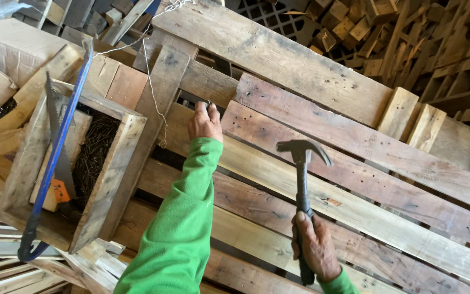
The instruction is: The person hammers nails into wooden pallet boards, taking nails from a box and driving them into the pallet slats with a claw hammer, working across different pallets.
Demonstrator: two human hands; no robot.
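Observation:
A wooden pallet (322,136) of weathered planks lies slanted in front of me. My left hand (204,122), in a green sleeve, pinches a small nail (209,102) upright against the edge of a plank. My right hand (317,246) grips the dark handle of a claw hammer (302,163), its metal head raised above the planks to the right of the nail. The hammer head does not touch the wood.
A wooden box (110,179) full of dark nails sits at the left, with a blue-framed saw (55,158) lying across it. A white string (150,76) hangs over the planks. Stacked wood scraps (409,38) fill the back right, and cardboard (6,49) the far left.

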